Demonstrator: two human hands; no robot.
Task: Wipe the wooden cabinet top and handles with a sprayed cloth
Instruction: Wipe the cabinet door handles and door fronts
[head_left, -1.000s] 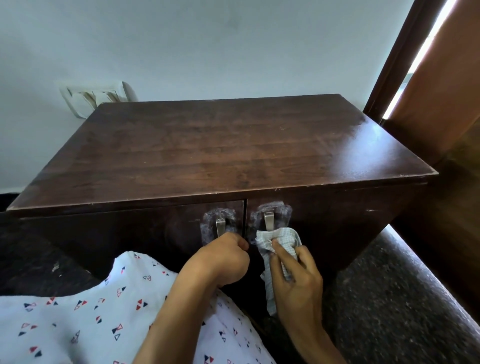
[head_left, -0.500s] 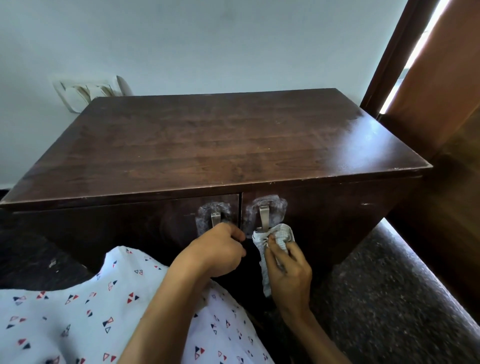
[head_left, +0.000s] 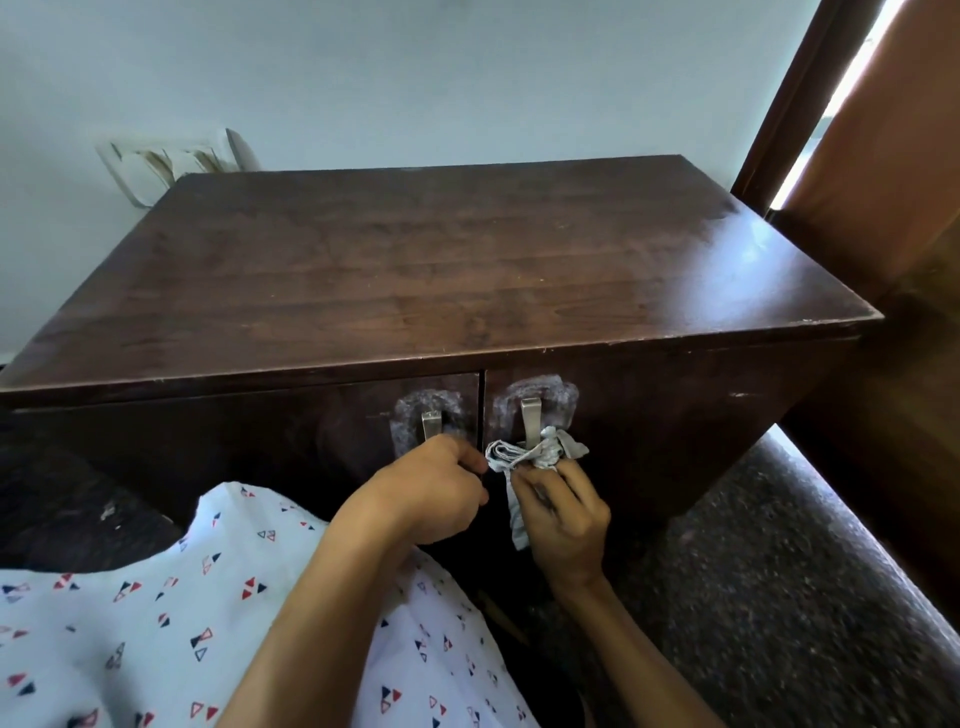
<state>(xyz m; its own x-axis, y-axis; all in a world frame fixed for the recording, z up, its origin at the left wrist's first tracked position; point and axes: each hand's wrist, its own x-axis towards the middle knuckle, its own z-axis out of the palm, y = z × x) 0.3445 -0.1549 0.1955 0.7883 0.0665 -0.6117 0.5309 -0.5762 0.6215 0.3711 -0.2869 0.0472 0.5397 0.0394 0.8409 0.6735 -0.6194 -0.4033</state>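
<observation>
A dark wooden cabinet top (head_left: 415, 270) fills the middle of the view, bare and shiny at the right. Below its front edge are two doors, each with a metal handle ringed by whitish smears: the left handle (head_left: 431, 423) and the right handle (head_left: 531, 421). My right hand (head_left: 563, 519) holds a bunched white checked cloth (head_left: 530, 454) pressed around the lower end of the right handle. My left hand (head_left: 431, 491) is curled at the bottom of the left handle, by the inner edge of the left door; its fingertips are hidden.
A white switch plate (head_left: 166, 166) sits on the wall behind the cabinet's left rear corner. A brown door frame and wooden panel (head_left: 878, 156) stand close on the right. Dark speckled floor (head_left: 779, 597) lies at the right, and my patterned garment (head_left: 156, 623) covers the lower left.
My right hand has moved the cloth up from below the right handle and bunched it around the handle's lower end. My left hand stays at the left handle. The view has shifted slightly.
</observation>
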